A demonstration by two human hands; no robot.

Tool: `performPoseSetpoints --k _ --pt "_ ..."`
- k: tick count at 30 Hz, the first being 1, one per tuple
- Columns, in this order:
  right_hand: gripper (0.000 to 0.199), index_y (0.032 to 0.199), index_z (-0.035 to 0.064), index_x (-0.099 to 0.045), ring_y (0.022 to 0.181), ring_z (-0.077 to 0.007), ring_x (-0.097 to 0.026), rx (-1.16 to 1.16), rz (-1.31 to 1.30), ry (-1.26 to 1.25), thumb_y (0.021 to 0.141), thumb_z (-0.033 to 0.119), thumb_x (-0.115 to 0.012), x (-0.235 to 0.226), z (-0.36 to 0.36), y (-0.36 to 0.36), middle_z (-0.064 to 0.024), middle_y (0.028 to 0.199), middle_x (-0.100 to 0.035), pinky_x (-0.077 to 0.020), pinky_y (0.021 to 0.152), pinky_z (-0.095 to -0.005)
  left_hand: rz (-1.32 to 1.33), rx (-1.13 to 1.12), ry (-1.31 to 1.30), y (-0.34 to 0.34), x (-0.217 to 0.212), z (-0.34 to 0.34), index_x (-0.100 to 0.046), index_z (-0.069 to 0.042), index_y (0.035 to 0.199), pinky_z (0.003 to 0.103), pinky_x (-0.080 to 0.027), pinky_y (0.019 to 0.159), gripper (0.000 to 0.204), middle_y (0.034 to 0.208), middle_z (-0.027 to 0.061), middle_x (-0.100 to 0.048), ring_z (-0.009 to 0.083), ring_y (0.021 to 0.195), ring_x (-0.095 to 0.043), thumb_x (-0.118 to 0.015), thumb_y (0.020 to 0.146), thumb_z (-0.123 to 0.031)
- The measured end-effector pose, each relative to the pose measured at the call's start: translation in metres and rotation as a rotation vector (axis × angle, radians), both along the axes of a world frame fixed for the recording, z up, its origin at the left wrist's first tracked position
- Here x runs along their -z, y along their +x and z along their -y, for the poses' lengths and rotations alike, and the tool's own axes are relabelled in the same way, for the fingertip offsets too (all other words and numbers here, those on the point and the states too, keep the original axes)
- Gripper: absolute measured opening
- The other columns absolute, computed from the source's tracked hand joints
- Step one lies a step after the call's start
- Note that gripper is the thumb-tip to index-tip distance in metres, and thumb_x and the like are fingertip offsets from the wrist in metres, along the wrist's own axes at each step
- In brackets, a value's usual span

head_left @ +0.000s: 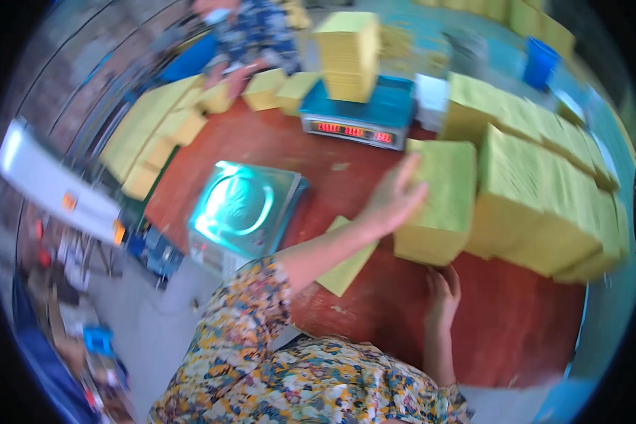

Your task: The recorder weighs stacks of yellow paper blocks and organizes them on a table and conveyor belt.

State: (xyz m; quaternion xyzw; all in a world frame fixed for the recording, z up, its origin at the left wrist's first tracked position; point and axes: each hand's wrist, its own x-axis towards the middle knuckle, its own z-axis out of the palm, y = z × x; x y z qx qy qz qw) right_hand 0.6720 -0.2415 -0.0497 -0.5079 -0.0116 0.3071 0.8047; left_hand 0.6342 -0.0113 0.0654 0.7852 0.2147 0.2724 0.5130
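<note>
A thick block of stacked yellow paper sheets point(442, 187) stands on the red table in front of me. My left hand point(397, 200) reaches across to its left side, fingers stretched and spread against it, the image slightly blurred. Close to the block's near lower edge is my right hand point(443, 295), its fingers apart and loosely bent upward; whether they touch the paper I cannot tell. Under my left forearm a thin yellow sheet or small pile point(346, 272) lies flat on the table.
A scale with a shiny plate point(240, 205) sits left of my forearm. A second scale point(360, 127) farther off bears a tall yellow paper stack point(348, 60). Rows of yellow stacks point(537, 205) line the right; more point(159, 134) are at far left, near another person point(254, 35).
</note>
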Motion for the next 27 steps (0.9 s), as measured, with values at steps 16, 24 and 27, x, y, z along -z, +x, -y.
performPoseSetpoints --k 16,24,27 --pt "0.041 0.14 -0.0019 -0.049 0.112 -0.0288 -0.065 0.037 0.071 0.019 0.1 0.006 -0.05 0.007 0.017 -0.011 -0.0157 0.136 -0.057 -0.0526 0.093 -0.0382 0.188 -0.135 0.191 -0.007 -0.021 0.012 -0.029 0.002 0.156 0.043 -0.026 0.121 0.073 0.158 0.0267 -0.034 0.0368 0.15 -0.03 -0.061 0.099 -0.03" --pt "0.022 0.114 -0.0019 -0.064 0.092 -0.0181 -0.067 -0.398 0.271 0.05 0.095 0.0 -0.052 -0.059 -0.024 -0.133 -0.0097 0.098 -0.069 -0.054 0.081 -0.0318 0.404 -0.341 0.652 -0.283 -0.131 0.048 -0.048 0.008 0.142 0.054 -0.033 0.117 0.064 0.157 0.0317 -0.031 0.0454 0.145 -0.035 -0.069 0.085 -0.01" --pt "0.019 0.112 -0.0026 -0.064 0.093 -0.0164 -0.066 -0.749 0.388 0.112 0.097 -0.001 -0.052 -0.073 -0.067 -0.201 -0.0099 0.1 -0.069 -0.054 0.083 -0.0309 0.354 -0.444 0.798 -0.382 -0.162 0.059 -0.048 0.008 0.142 0.054 -0.033 0.117 0.064 0.156 0.0314 -0.031 0.0451 0.145 -0.036 -0.069 0.085 -0.011"
